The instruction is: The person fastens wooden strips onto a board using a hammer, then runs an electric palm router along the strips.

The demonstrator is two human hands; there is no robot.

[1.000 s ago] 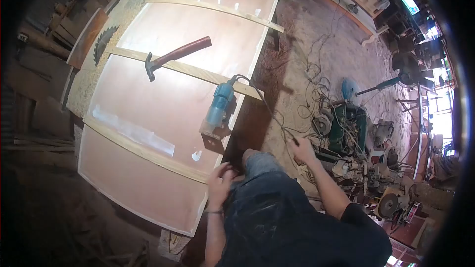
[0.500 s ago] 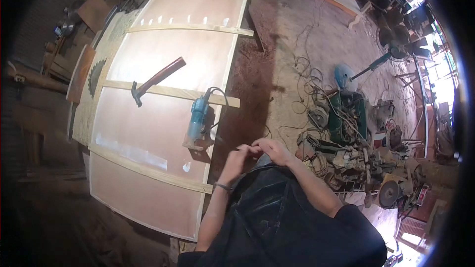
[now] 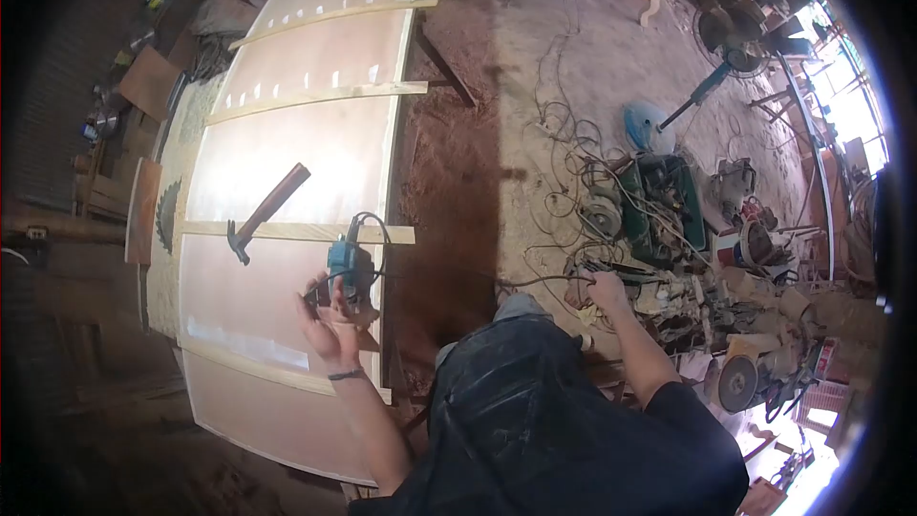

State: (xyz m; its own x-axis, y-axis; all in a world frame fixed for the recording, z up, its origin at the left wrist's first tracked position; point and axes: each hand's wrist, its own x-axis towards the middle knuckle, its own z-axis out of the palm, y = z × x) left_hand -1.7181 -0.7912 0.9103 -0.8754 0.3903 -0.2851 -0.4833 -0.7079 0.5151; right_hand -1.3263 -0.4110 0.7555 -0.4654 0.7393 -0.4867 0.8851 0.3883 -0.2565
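Observation:
A teal handheld power tool (image 3: 350,266), which looks like a trim router, stands on the panel (image 3: 239,291) near its right edge. My left hand (image 3: 330,333) is beside it, palm up with the fingers spread, partly overlapping the tool in view. A dark power cord (image 3: 535,280) passes by those fingers and stretches right, across the gap beside the panel. Its other stretch ends in my right hand (image 3: 606,292), whose fingers are closed around it. The claw hammer (image 3: 272,205) lies on the panel beyond the tool, its head over a wooden strip (image 3: 287,230).
Wooden strips cross the panel at intervals. A circular saw blade (image 3: 168,217) rests at its left. On the right, tangled cords, a green crate (image 3: 693,201), a bench grinder wheel (image 3: 736,384) and a fan (image 3: 731,38) crowd the floor.
My hands, together at my lap before, have moved apart: the left toward the power tool, the right out to the right with the cord drawn between them. The view has shifted.

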